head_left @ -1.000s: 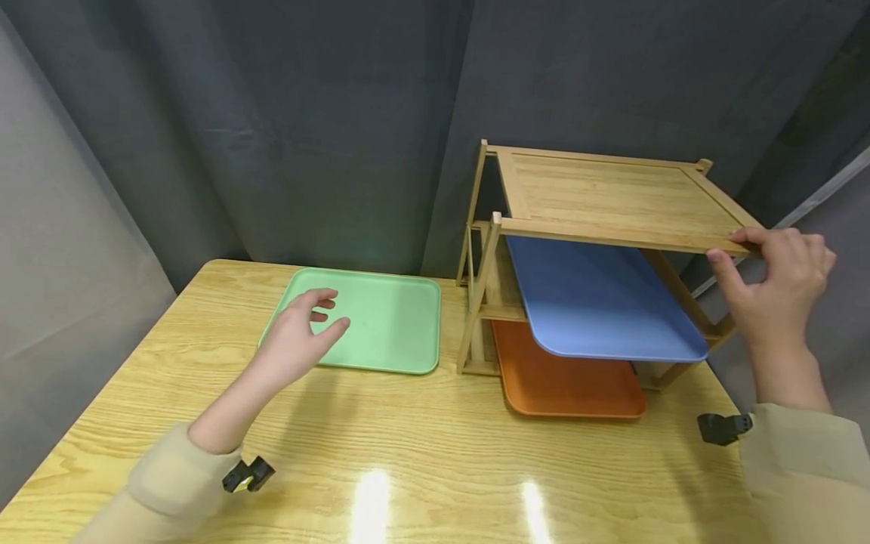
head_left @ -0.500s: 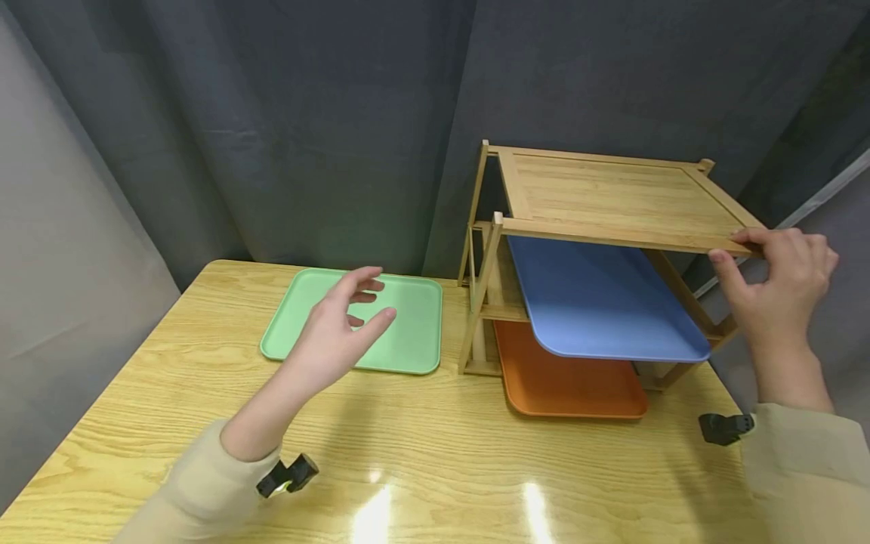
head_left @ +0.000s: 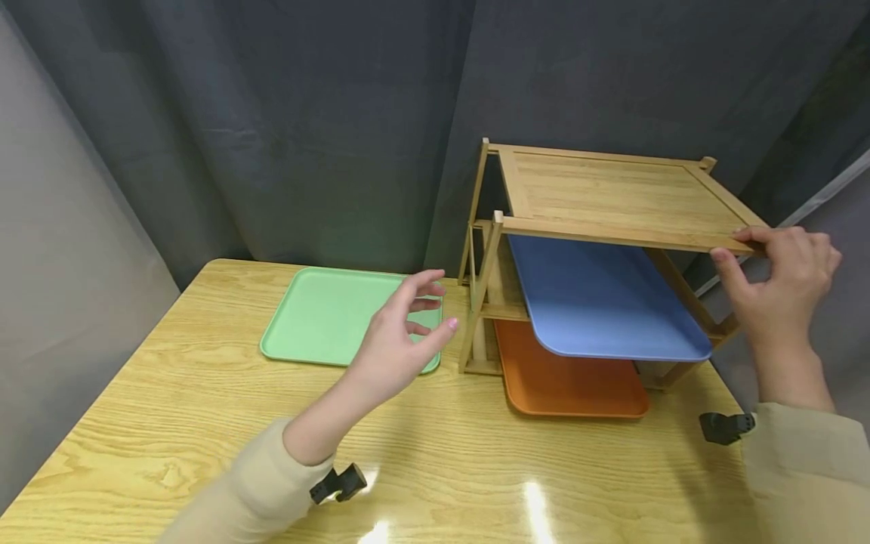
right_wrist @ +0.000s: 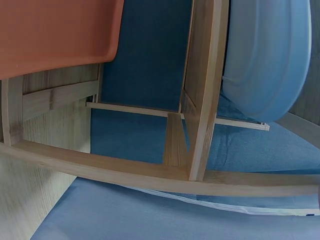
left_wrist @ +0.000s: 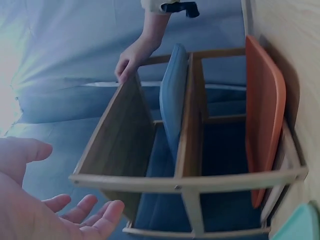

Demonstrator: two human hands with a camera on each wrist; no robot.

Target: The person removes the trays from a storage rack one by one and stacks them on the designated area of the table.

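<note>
From the head view, my left hand (head_left: pixel 401 340) hovered above the wooden table (head_left: pixel 170 393), fingers loosely spread and gripping nothing, just over the near right corner of the green tray (head_left: pixel 319 313) and near the rack's (head_left: pixel 612 196) front left post. My right hand (head_left: pixel 782 283) pinched the front right corner of the rack's top shelf. A blue tray (head_left: pixel 598 298) sat on the middle tier, an orange tray (head_left: pixel 564 378) on the bottom, both sticking out toward me. Dark curtains (head_left: pixel 306 128) closed off the room behind.

From the left wrist, my palm lay open beside the rack, and my right hand (left_wrist: pixel 131 59) showed at its far corner.

From the right wrist, only rack bars, the orange tray (right_wrist: pixel 55 35) and the blue tray (right_wrist: pixel 265 55) showed. I couldn't read any writing anywhere.
</note>
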